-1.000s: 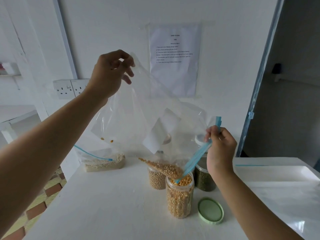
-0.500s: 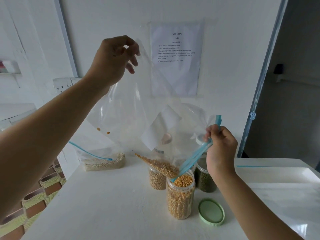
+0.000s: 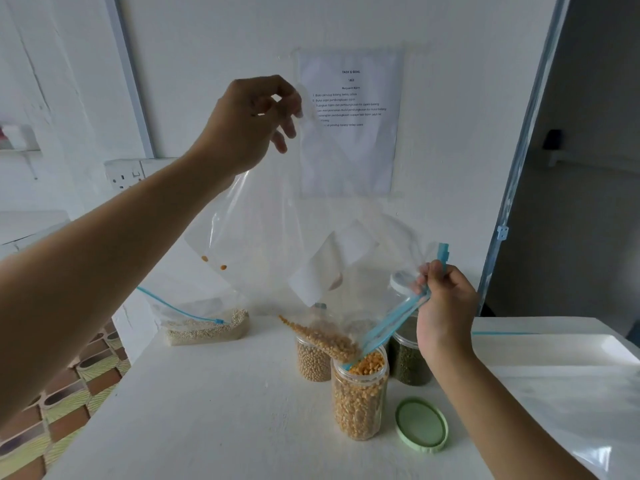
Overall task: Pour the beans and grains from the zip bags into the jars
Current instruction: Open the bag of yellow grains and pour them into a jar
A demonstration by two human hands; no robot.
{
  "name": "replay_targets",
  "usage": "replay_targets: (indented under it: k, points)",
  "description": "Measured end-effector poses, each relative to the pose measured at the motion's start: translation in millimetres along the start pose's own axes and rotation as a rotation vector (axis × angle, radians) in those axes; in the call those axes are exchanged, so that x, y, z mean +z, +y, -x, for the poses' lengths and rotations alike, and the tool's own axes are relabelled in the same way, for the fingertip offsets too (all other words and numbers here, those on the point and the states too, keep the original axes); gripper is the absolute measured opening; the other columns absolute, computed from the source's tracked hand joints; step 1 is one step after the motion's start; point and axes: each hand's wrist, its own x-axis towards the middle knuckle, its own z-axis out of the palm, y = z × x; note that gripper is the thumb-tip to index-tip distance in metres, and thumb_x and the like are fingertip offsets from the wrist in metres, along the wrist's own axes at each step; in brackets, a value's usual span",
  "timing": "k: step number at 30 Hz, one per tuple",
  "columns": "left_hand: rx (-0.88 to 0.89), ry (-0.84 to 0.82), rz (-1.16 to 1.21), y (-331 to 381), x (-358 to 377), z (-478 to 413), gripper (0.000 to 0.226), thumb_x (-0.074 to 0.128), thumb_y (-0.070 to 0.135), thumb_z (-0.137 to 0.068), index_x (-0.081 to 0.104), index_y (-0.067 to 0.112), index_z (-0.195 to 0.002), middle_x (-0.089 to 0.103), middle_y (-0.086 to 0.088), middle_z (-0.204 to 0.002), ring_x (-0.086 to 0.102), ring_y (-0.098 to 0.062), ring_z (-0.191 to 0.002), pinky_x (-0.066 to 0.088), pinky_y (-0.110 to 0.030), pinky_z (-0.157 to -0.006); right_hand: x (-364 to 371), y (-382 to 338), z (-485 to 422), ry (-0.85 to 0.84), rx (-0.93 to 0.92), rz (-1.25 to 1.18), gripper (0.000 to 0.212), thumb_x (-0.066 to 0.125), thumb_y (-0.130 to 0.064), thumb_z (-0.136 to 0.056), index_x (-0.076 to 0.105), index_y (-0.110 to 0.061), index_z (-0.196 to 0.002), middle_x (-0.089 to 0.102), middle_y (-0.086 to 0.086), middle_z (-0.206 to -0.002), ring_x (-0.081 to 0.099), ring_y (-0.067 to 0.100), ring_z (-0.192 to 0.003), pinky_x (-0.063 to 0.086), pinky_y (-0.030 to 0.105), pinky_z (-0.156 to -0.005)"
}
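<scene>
The left hand (image 3: 252, 123) and right hand (image 3: 446, 306) pinch the zip bag (image 3: 277, 237) above the nearly full jar (image 3: 360, 403), so grains (image 3: 325, 341) may overflow.

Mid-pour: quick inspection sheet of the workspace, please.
Surface: white table.
Job's things: clear zip bag tilted, yellow grains gathered at its mouth over the open jar, nearly full; green lid lying beside it; soybean jar and green-bean jar behind; second zip bag of pale grains, back left.
Clutter: flat plastic bag with blue strip, right.
Hands: left hand pinches the bag's raised corner; right hand pinches its zip edge.
Cables: nothing seen.
Surroundings: wall socket, printed sheet, tiled floor left, dark doorway right.
</scene>
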Motion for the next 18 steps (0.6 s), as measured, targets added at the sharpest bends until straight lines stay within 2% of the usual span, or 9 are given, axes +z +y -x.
replay_targets:
  k: [6, 10, 18]
  points:
    - [0.003, 0.000, -0.021, 2.5, 0.8, -1.2, 0.019, 0.054, 0.015, -0.105, 0.068, 0.006, -0.096, 0.066, -0.003, -0.076, 0.061, -0.004, -0.057, 0.041, -0.008, -0.051, -0.1, -0.6, 1.0, -0.007, -0.003, 0.025, 0.036, 0.052, -0.018, -0.107, 0.059, -0.010, -0.073, 0.050, -0.007, -0.059, 0.046, 0.010, -0.061, 0.042, 0.036, -0.080]
    - [-0.005, -0.023, -0.044, -3.0, 4.9, 0.7, 0.020, 0.056, 0.016, -0.104, 0.069, 0.006, -0.094, 0.068, -0.010, -0.078, 0.064, -0.015, -0.060, 0.039, -0.008, -0.050, -3.6, 3.6, 1.4, 0.004, 0.000, 0.046, 0.036, 0.053, -0.018, -0.106, 0.061, -0.012, -0.072, 0.050, -0.007, -0.058, 0.045, 0.012, -0.062, 0.043, 0.039, -0.082]
    - [0.016, 0.036, -0.028, -5.0, 2.9, -0.4, 0.020, 0.056, 0.020, -0.104, 0.069, 0.011, -0.091, 0.068, 0.000, -0.072, 0.064, -0.012, -0.057, 0.039, -0.009, -0.051, -2.7, 0.9, -2.1, -0.004, -0.027, 0.048, 0.037, 0.053, -0.021, -0.106, 0.059, -0.015, -0.070, 0.051, -0.005, -0.062, 0.046, 0.013, -0.064, 0.042, 0.039, -0.084]
